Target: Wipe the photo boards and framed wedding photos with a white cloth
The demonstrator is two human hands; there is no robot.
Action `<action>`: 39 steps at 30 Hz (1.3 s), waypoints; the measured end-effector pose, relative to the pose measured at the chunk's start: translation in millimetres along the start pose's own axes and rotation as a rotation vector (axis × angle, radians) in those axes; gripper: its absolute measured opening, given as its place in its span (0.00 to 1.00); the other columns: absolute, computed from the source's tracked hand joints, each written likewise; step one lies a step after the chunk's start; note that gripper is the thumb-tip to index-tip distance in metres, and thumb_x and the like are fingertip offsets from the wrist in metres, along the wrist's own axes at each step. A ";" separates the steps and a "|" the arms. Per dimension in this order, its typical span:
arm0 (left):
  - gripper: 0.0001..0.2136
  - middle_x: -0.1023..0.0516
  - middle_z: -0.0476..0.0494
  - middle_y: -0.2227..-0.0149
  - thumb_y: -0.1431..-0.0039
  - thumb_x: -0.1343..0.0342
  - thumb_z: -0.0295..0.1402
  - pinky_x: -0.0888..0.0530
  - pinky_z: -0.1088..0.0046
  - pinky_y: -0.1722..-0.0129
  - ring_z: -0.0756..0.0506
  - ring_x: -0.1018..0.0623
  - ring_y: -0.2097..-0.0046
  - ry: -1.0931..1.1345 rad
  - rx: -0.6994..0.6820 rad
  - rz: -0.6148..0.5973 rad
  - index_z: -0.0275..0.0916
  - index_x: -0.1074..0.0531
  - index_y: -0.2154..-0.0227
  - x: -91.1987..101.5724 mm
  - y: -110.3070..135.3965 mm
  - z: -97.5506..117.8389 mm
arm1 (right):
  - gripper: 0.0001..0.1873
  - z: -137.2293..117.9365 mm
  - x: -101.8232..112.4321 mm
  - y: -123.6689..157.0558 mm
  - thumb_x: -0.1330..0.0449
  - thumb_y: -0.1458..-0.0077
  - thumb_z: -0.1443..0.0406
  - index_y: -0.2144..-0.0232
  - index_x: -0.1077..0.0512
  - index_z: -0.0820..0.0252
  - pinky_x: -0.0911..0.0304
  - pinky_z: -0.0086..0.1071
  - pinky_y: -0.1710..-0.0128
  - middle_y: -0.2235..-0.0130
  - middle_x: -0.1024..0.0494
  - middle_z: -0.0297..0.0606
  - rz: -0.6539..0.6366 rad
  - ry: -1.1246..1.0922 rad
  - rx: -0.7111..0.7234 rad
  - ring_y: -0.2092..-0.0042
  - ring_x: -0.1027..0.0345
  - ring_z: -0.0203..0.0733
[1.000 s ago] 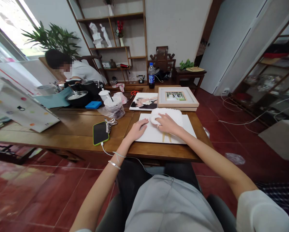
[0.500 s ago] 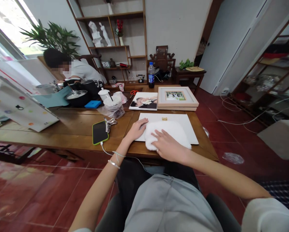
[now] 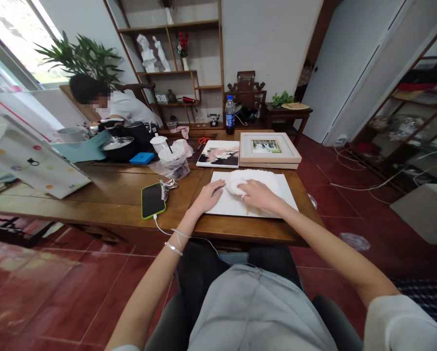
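A white flat board point(image 3: 218, 204) lies on the wooden table in front of me. My left hand point(image 3: 208, 196) rests on the board's left edge, its fingers stretched out. Over the board's far half spreads a fluffy white cloth point(image 3: 236, 183), partly bunched up. My right hand point(image 3: 258, 196) has its fingers curled into the cloth, pressing it on the board; the fingertips are hidden in the folds. Faint yellowish marks show on the board below my right hand.
Beyond the board lie a photo print point(image 3: 218, 154) and a pale framed picture point(image 3: 270, 151). To the left are a charging phone point(image 3: 153, 201) and a bagged cup point(image 3: 172, 158). A bottle point(image 3: 229, 117) stands behind. A person point(image 3: 123, 105) bends over at the far left.
My right hand has pushed the cloth from the near side of the board to its far side, bunching it, and its fingers have curled. My left hand stays put.
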State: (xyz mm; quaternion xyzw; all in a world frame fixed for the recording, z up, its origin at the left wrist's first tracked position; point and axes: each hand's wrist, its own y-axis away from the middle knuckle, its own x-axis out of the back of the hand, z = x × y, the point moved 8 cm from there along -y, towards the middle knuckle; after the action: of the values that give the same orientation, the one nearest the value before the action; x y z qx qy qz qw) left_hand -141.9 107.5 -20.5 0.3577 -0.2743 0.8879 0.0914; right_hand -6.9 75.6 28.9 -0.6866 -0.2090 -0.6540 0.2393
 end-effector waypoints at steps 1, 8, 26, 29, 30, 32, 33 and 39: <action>0.16 0.28 0.39 0.46 0.40 0.53 0.34 0.39 0.61 0.40 0.43 0.32 0.42 0.000 0.002 -0.002 0.36 0.28 0.53 -0.1 0.0 -0.2 | 0.16 8.0 -1.0 -8.2 0.51 0.44 0.66 0.57 0.29 0.61 0.42 0.38 0.56 0.54 0.26 0.49 0.026 0.001 -0.042 0.53 0.33 0.52; 0.15 0.28 0.41 0.46 0.40 0.53 0.34 0.39 0.61 0.40 0.43 0.32 0.42 0.023 0.009 0.000 0.37 0.28 0.53 1.4 0.5 2.8 | 0.19 7.1 -15.5 -24.6 0.47 0.49 0.70 0.53 0.31 0.65 0.54 0.47 0.43 0.50 0.29 0.53 0.095 0.053 -0.081 0.41 0.45 0.54; 0.16 0.27 0.40 0.48 0.38 0.54 0.37 0.38 0.63 0.40 0.44 0.33 0.42 0.072 -0.026 0.007 0.37 0.28 0.53 2.3 2.0 8.7 | 0.12 -39.8 13.2 52.6 0.51 0.58 0.75 0.75 0.29 0.61 0.48 0.32 0.69 0.72 0.24 0.41 -0.080 -0.074 0.342 0.70 0.34 0.42; 0.15 0.28 0.40 0.47 0.39 0.52 0.35 0.40 0.59 0.40 0.42 0.33 0.41 0.023 -0.008 -0.028 0.38 0.27 0.54 -1.5 2.0 5.0 | 0.11 -8.5 15.4 43.7 0.51 0.57 0.73 0.75 0.29 0.61 0.50 0.32 0.69 0.71 0.24 0.42 -0.006 -0.042 0.210 0.68 0.34 0.43; 0.15 0.28 0.40 0.47 0.40 0.52 0.34 0.40 0.58 0.40 0.42 0.33 0.41 0.017 -0.001 -0.031 0.38 0.27 0.54 -2.0 1.9 3.9 | 0.11 2.7 14.2 38.3 0.51 0.57 0.73 0.75 0.30 0.61 0.51 0.32 0.69 0.71 0.24 0.42 0.014 -0.043 0.161 0.68 0.34 0.43; 0.15 0.28 0.41 0.47 0.40 0.53 0.33 0.40 0.58 0.40 0.43 0.33 0.41 0.014 0.006 -0.031 0.38 0.28 0.54 -2.2 1.5 3.0 | 0.10 22.6 10.4 23.6 0.51 0.57 0.73 0.75 0.30 0.61 0.51 0.32 0.69 0.71 0.25 0.42 0.040 -0.066 0.077 0.68 0.35 0.43; 0.14 0.28 0.41 0.47 0.40 0.53 0.33 0.40 0.58 0.40 0.43 0.33 0.41 0.013 0.008 -0.031 0.38 0.28 0.54 -2.1 1.4 3.0 | 0.10 30.0 9.0 14.5 0.51 0.57 0.73 0.75 0.31 0.61 0.51 0.32 0.69 0.71 0.25 0.42 0.052 -0.085 0.046 0.68 0.35 0.43; 0.13 0.25 0.42 0.50 0.41 0.51 0.31 0.36 0.62 0.42 0.43 0.29 0.45 -0.005 -0.020 -0.015 0.38 0.27 0.55 1.2 0.8 7.7 | 0.11 17.5 12.4 -55.5 0.52 0.55 0.73 0.71 0.30 0.64 0.51 0.29 0.71 0.64 0.23 0.44 0.081 -0.192 0.068 0.66 0.34 0.42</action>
State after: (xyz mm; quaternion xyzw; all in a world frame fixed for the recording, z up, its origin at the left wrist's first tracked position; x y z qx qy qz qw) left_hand -138.5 102.5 -15.5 0.3612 -0.2809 0.8834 0.1008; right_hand -25.6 130.1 43.8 -0.7456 -0.2250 -0.5673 0.2675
